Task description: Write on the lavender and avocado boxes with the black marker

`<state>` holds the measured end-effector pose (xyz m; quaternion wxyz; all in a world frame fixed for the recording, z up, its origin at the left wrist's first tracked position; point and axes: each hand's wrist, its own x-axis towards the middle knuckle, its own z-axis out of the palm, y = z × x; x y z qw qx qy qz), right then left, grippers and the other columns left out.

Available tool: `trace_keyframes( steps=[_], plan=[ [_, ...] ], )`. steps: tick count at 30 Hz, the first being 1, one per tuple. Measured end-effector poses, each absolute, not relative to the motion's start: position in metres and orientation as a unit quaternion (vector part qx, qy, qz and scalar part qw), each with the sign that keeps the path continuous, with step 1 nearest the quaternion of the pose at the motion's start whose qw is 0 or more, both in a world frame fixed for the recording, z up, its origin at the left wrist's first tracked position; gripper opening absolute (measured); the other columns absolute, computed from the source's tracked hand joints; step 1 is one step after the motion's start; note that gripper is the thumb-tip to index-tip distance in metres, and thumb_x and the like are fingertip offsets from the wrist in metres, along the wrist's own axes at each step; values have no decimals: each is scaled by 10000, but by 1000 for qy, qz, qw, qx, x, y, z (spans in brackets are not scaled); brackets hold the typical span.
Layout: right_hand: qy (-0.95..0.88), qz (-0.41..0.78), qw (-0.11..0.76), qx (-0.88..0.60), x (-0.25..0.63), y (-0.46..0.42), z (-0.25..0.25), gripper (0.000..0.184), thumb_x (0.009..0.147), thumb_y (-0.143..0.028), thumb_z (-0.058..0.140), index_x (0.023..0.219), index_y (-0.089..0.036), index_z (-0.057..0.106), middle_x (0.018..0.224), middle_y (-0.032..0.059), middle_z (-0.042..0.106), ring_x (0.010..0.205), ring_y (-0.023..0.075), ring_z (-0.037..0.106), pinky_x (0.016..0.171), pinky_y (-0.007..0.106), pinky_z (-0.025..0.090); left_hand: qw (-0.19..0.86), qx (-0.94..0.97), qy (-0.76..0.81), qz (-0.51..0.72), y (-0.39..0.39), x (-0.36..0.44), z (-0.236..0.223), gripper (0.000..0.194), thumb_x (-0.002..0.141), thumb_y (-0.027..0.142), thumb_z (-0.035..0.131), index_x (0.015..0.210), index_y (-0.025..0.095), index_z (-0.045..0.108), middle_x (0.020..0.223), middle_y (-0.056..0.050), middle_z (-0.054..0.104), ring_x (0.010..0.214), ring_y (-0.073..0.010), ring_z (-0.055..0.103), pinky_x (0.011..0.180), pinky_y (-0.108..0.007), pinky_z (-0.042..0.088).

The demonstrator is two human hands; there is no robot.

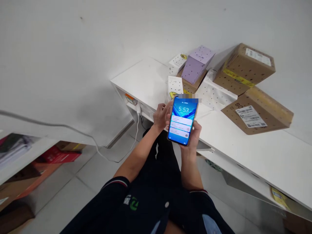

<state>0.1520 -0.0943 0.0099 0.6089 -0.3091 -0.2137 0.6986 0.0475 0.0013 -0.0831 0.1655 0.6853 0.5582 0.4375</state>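
A smartphone (182,122) is held upright in front of me over the table's front edge. Its lit blue screen reads 5:53, with several notification cards below the time. My right hand (195,131) grips it from the right and beneath, and the palm is hidden behind the phone. At the phone's left edge, my left hand (160,116) has its fingers curled against the side; some fingertips are covered by the phone. Just beyond the phone's top stands a small white speckled box (175,84) with a yellow picture.
On the white table (143,76) are a lilac box (195,70), a white box (179,61) and brown cartons (255,113) with labels. A white cable (97,146) hangs across the left side to a power strip (138,108) under the tabletop. Shelves (29,156) stand at left.
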Motion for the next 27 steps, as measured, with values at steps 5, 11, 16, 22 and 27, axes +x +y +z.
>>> trace_keyframes(
  steps=[5, 11, 16, 22, 27],
  plan=[
    [-316, 400, 648, -566, 220, -97, -22, 580, 741, -554, 618, 1211, -216, 646, 1109, 74, 734, 934, 232, 711, 843, 407, 576, 75, 715, 555, 419, 10, 46, -82, 468, 1038, 479, 294, 1391, 330, 562, 1120, -105, 604, 918, -207, 636, 636, -277, 478],
    [-442, -8, 362, -821, 301, -96, -67, 658, 741, -429, 630, 1325, -125, 639, 1247, 214, 652, 1113, 338, 594, 1004, 507, 441, 50, 714, 549, 432, 1, 48, -73, 412, 1024, 426, 380, 1355, 277, 574, 1209, -135, 521, 1062, -222, 590, 795, -306, 529],
    [-447, -90, 227, -860, 333, -94, -90, 640, 753, -408, 686, 1334, -144, 634, 1204, 222, 657, 1035, 358, 585, 904, 509, 456, 22, 689, 558, 462, -3, 57, -60, 425, 913, 423, 594, 1287, 221, 602, 1302, -164, 435, 1258, -308, 476, 1028, -451, 505],
    [-449, -64, 204, -868, 341, -92, -100, 598, 810, -473, 672, 1318, -159, 644, 1289, 229, 637, 1181, 402, 530, 965, 567, 442, 15, 681, 579, 448, 0, 77, -55, 592, 822, 488, 733, 1338, 238, 584, 1400, -204, 367, 1309, -398, 437, 1078, -572, 445],
    [-514, -133, 321, -785, 322, -82, -94, 469, 891, -425, 570, 1202, -92, 682, 1276, 257, 641, 1213, 359, 567, 1066, 563, 422, 49, 674, 611, 414, 2, 81, -48, 589, 826, 375, 741, 1370, 244, 557, 1362, -210, 430, 1258, -404, 489, 975, -559, 523]
  ],
)
